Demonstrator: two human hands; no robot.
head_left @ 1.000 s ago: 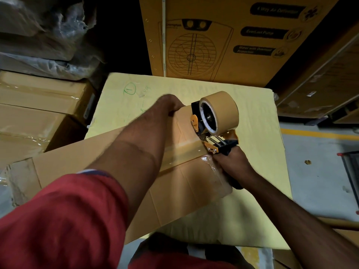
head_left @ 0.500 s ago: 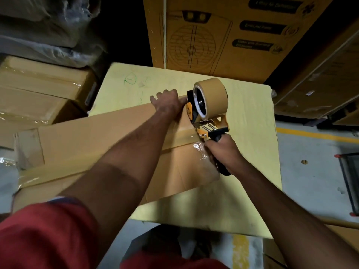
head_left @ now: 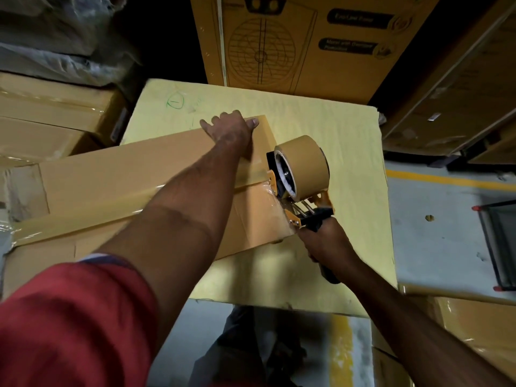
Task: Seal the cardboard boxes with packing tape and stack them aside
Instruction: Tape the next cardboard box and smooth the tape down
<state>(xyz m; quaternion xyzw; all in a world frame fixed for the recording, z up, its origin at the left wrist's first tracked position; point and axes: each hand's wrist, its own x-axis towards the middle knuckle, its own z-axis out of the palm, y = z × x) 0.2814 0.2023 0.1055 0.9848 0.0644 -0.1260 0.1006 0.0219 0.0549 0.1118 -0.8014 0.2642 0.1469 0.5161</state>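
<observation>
Where the view begins at the left, shrink-wrapped cartons [head_left: 50,118] are stacked under crumpled plastic sheeting [head_left: 55,40], and a red sleeve [head_left: 72,322] fills the lower corner. From there a long flat cardboard box [head_left: 117,177] stretches rightward, lying across a pale yellow worktop [head_left: 321,121] with its left end hanging past the worktop's edge. A strip of brown packing tape [head_left: 92,213] runs along the box's top seam from the left end toward the right end. The left hand [head_left: 231,127] lies flat on the box near its far right corner, fingers spread and straight, pressing the cardboard down. Just to its right, a tape dispenser [head_left: 296,174] with an orange frame and a full brown roll sits at the right end of the box, its front edge against the taped seam. The right hand [head_left: 324,241] grips the dispenser's black handle, fingers curled round it, though blur makes the exact finger placement hard to read. Behind the worktop stands a tall printed carton [head_left: 307,46] with a fan drawing. Farther right lies grey floor [head_left: 435,233] with a yellow line [head_left: 452,181].
</observation>
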